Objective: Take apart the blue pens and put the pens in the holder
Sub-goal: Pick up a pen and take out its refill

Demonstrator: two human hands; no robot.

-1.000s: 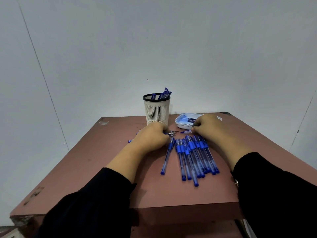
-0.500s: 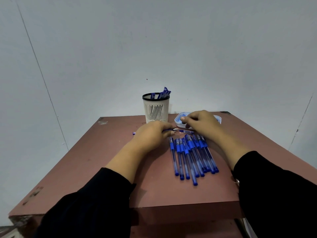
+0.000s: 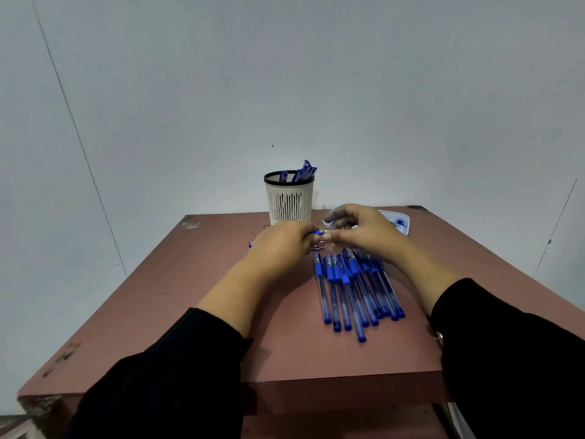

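Several blue pens point(image 3: 354, 289) lie side by side on the reddish table point(image 3: 196, 312). A white slotted holder point(image 3: 290, 201) with a black rim stands at the back, with a few blue pens sticking out. My left hand point(image 3: 281, 245) grips one blue pen point(image 3: 318, 232) just above the table; the pen's far end pokes out at the left of that hand. My right hand point(image 3: 364, 232) pinches this pen's tip end with thumb and fingers. A few small metal tips point(image 3: 317, 247) lie under my hands.
A white tray point(image 3: 400, 221) with small blue parts sits at the back right, partly hidden behind my right hand. The table's front edge is close to my body. A pale wall rises right behind the table.
My right hand came back from the tray toward my left hand and now pinches the pen's tip end. My left hand lifted the pen slightly. The pens on the table stayed put.
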